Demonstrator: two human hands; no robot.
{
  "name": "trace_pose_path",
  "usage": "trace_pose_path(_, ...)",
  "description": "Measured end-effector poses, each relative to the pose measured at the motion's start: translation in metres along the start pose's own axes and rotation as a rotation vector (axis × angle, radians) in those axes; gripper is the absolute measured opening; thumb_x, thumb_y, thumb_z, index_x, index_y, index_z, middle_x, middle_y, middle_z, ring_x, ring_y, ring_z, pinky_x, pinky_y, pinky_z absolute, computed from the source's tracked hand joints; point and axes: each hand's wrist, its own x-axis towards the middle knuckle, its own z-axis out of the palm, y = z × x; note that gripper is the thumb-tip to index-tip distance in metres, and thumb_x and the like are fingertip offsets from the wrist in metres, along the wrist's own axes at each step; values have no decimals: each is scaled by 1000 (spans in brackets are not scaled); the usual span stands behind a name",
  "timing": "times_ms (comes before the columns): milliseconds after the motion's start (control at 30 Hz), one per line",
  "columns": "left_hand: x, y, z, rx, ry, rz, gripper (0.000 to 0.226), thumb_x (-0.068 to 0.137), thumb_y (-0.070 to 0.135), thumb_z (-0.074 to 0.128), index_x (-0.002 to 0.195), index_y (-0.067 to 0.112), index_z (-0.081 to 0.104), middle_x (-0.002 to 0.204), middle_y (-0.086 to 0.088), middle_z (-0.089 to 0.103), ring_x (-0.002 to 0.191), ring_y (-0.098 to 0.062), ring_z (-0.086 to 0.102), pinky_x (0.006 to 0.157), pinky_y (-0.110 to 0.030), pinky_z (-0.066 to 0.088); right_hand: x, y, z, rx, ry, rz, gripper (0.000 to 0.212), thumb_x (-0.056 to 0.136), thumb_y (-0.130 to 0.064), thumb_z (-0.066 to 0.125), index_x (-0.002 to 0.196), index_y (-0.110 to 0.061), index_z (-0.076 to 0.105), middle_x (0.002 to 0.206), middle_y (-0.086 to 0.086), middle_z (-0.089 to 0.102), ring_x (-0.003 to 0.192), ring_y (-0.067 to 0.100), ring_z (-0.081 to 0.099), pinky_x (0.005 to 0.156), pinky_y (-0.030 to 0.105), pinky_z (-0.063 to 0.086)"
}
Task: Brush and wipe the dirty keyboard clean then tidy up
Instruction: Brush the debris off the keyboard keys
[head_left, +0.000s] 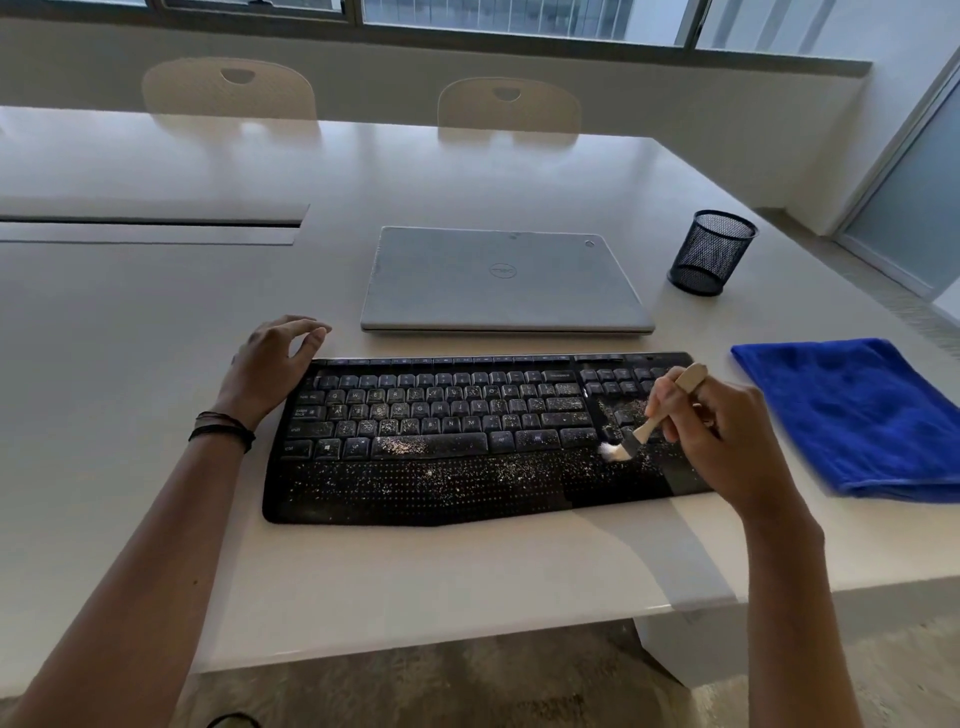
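Observation:
A black keyboard (447, 447) lies on the white table (156, 338), its keys and palm rest speckled with pale crumbs and dust. My right hand (722, 431) grips a small wooden-handled brush (654, 415); its white bristles touch the keyboard near the right end, below the number pad. My left hand (270, 369) rests at the keyboard's upper left corner, fingers loosely curved, holding nothing. A folded blue cloth (857, 415) lies on the table to the right of the keyboard.
A closed grey laptop (504, 280) sits just behind the keyboard. A black mesh pen cup (709, 252) stands at the back right. Two pale chairs (509, 106) stand beyond the far side. The table's front edge is close to me.

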Motion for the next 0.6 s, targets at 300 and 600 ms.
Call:
trace_pose_path(300, 0, 0, 0, -10, -1, 1, 26, 97, 22, 48, 111, 10, 67, 119, -10, 63, 114, -29, 55, 94, -42, 43, -12, -7, -11, 89, 0, 55, 37, 92, -52, 37, 68, -30, 53, 60, -5, 58, 40, 15, 48, 37, 20, 39)
trace_pose_path(600, -1, -2, 1, -23, 5, 2, 25, 97, 22, 49, 110, 11, 67, 118, -9, 64, 114, -29, 56, 95, -43, 44, 4, -3, -4, 47, 140, 81, 29, 94, -38, 41, 80, -20, 60, 74, -3, 60, 50, 9, 55, 45, 9, 38)
